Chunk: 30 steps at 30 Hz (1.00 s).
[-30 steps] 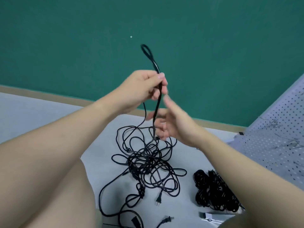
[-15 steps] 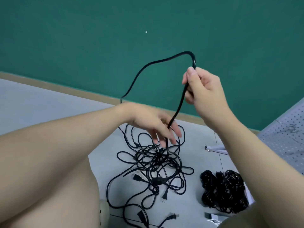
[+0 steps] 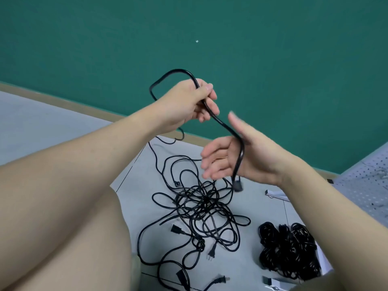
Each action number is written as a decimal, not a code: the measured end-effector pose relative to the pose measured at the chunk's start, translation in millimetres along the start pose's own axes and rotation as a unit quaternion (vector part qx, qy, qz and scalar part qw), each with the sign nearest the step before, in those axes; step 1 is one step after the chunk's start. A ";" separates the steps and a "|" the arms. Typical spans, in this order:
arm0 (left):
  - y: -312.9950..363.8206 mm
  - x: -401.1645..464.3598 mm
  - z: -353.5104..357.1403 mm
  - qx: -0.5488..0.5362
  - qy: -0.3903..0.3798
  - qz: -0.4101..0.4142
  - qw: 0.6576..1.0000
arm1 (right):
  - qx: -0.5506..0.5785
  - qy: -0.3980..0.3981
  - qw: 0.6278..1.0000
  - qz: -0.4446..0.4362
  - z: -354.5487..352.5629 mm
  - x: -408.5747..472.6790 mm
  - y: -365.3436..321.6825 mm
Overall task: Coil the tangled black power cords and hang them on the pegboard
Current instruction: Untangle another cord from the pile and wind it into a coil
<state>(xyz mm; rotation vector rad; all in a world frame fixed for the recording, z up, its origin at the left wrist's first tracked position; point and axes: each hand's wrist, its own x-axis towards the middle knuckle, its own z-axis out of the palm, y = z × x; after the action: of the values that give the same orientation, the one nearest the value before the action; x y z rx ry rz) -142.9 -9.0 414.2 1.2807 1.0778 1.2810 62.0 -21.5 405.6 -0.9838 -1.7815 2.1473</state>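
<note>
Left hand [image 3: 189, 103] pinches the black power cord [image 3: 222, 124]; right hand [image 3: 235, 158], fingers spread, lets it drape over the palm, connector [image 3: 237, 185] below. Form even loops, free of the tangle [image 3: 201, 208].

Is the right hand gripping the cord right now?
No, the right hand is open with fingers spread, the cord merely draped over it, while the left hand grips the cord higher up.
</note>
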 end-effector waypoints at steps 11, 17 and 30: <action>-8.9 7.0 -18.6 -0.091 0.135 -0.055 0.985 | 0.050 0.126 0.981 -0.136 -4.2 3.1 -1.4; -11.8 -17.9 7.1 0.246 -0.249 -0.068 0.934 | 0.288 0.140 0.926 -0.199 -13.4 3.0 -17.5; -6.2 -22.7 24.3 0.307 -0.183 -0.010 0.934 | -0.089 0.274 0.942 -0.172 -15.1 7.9 5.7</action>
<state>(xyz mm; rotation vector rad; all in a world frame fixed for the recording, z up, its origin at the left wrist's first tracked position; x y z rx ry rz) -119.4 -32.1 406.5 1.8779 1.2517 0.6505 66.3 -6.6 396.4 -1.0765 -1.7178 1.3527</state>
